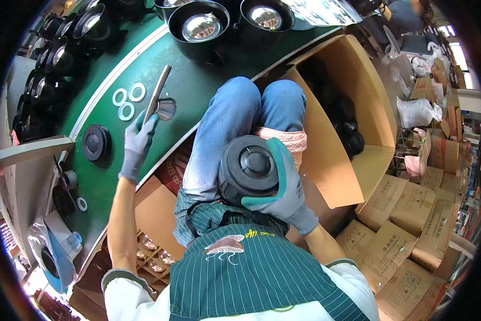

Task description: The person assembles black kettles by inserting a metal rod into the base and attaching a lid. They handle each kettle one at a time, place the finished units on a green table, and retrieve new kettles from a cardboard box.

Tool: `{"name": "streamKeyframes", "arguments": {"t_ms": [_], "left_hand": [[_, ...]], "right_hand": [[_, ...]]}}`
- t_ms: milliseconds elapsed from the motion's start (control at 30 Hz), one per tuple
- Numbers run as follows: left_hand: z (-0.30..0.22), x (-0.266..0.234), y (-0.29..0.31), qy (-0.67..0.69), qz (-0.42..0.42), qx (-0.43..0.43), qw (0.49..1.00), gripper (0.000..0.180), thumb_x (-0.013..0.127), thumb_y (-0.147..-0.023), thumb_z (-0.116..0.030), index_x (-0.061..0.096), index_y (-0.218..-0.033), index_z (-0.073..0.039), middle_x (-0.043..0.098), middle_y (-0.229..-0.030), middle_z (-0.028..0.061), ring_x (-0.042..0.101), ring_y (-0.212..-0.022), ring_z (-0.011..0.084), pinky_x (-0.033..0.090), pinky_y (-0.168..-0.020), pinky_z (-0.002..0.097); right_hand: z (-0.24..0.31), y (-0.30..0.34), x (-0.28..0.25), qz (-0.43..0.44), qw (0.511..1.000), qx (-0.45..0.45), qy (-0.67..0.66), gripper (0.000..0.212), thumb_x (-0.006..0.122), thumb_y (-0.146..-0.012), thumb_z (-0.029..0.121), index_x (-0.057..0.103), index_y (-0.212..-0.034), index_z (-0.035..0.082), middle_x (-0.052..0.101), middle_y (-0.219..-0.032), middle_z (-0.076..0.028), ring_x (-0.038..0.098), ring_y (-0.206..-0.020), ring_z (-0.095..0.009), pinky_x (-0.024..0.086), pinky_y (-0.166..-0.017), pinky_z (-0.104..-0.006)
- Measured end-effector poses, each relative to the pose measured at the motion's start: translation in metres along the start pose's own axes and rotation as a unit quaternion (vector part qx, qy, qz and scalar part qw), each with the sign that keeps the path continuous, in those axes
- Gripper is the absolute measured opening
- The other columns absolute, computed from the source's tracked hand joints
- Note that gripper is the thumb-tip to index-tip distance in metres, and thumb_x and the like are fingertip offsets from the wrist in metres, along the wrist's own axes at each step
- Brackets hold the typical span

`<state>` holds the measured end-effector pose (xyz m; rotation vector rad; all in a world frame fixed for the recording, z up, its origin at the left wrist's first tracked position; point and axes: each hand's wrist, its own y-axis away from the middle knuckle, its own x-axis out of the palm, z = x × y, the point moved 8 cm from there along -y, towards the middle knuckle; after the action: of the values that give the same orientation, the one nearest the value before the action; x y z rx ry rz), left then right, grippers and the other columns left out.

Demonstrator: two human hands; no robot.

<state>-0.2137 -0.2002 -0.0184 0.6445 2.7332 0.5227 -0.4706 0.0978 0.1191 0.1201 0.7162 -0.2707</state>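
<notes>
My left hand [137, 144], in a grey-and-green glove, is closed round a long, shiny metal bar [158, 88] that points up and away over the green table. Beside the bar is a rounded, shiny metal piece [167, 108]; whether the two are joined I cannot tell. My right hand [286, 190], gloved alike, grips a black round container [249, 167] from its right side, thumb and fingers apart around it. The container rests on my lap with its ridged round top facing up. Near my left hand lie three white rings [126, 111] and a black round lid [94, 143].
Black bowl-like housings [198, 27] with shiny metal domes stand at the table's far side, more at the far left. An open cardboard box [326, 155] with dark contents is right of my knees. Stacked cartons [390, 246] fill the right. A compartmented box [154, 259] holds shiny pieces.
</notes>
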Motion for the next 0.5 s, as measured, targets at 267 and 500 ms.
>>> {"name": "streamKeyframes", "arguments": {"t_ms": [267, 500], "left_hand": [[-0.012, -0.004, 0.021, -0.39, -0.23, 0.228, 0.862, 0.071, 0.068, -0.095, -0.042, 0.049, -0.15, -0.001, 0.061, -0.135, 0.0291, 0.063, -0.119, 0.044, 0.051, -0.098, 0.0509], [-0.148, 0.046, 0.178, -0.237, -0.082, 0.684, 0.685, 0.06, 0.068, -0.092, -0.049, 0.058, -0.137, -0.011, 0.049, -0.145, 0.0341, 0.053, -0.132, 0.0505, 0.042, -0.111, 0.0656]], "right_hand": [[0.069, -0.012, -0.064, -0.099, 0.982, -0.151, -0.06, 0.129, 0.106, -0.047, 0.035, 0.043, -0.153, -0.001, 0.051, -0.152, -0.022, 0.049, -0.143, -0.037, 0.037, -0.121, -0.0484], [-0.001, -0.077, -0.042, -0.13, 0.787, 0.04, -0.601, 0.079, 0.057, -0.101, 0.058, 0.037, -0.16, 0.008, 0.049, -0.158, -0.011, 0.048, -0.143, -0.027, 0.036, -0.122, -0.0475]]}}
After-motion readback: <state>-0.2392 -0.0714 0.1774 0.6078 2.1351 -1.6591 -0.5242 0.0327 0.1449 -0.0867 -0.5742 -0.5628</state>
